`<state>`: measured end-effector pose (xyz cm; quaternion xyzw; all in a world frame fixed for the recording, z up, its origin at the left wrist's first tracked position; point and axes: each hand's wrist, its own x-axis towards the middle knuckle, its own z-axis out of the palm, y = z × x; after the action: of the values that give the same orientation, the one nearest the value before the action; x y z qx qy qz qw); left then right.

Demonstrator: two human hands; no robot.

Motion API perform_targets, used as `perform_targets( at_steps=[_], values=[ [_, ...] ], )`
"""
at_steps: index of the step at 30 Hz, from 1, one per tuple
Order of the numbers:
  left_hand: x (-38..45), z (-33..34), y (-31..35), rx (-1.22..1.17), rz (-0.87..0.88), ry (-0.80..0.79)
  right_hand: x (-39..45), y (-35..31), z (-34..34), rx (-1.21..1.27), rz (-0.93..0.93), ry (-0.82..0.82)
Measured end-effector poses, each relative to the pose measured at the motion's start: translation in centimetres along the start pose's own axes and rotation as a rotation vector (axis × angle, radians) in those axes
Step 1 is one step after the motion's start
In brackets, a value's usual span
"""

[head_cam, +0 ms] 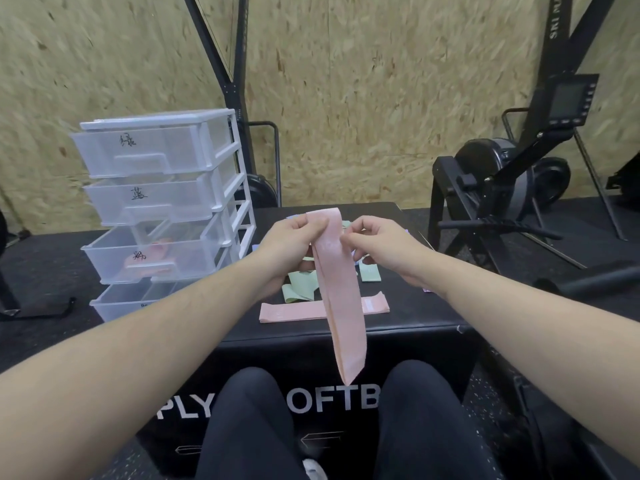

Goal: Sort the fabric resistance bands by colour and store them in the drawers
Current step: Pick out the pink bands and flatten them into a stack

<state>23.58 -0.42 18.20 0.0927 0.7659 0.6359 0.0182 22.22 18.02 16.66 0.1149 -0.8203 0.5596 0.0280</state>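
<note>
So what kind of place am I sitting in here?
Most likely a gym or home training room. A black foam plyo box serves as the table, a ski machine with a flywheel and monitor stands to the right, and the floor is dark speckled rubber matting.

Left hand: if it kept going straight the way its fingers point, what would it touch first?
The left hand already pinches the hanging pink band; pushing on, it would probably meet the right hand just beyond, though depth is unclear.

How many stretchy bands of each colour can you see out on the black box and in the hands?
Pink bands: 2, one held, one lying flat
Green bands: 2 seen, and; hands may hide more
Total: 4
</note>
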Motion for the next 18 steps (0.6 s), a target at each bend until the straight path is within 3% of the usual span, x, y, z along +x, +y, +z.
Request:
perform_targets(
  at_steps=[7,13,18],
  values=[
    [1.8,0.2,0.2,-0.122,-0.035,0.072,1.1,0.6,0.7,0.038,-0.023,0.1],
    [3.3,0.3,0.3,-0.335,-0.126,0.128,1.2,1.2,2.2,0.025,-0.087,-0.027],
    [4.5,-0.2,0.1,-0.46,-0.12,0.141,2.2,3.0,2.8,-0.093,-0.067,-0.01]
  ],
)
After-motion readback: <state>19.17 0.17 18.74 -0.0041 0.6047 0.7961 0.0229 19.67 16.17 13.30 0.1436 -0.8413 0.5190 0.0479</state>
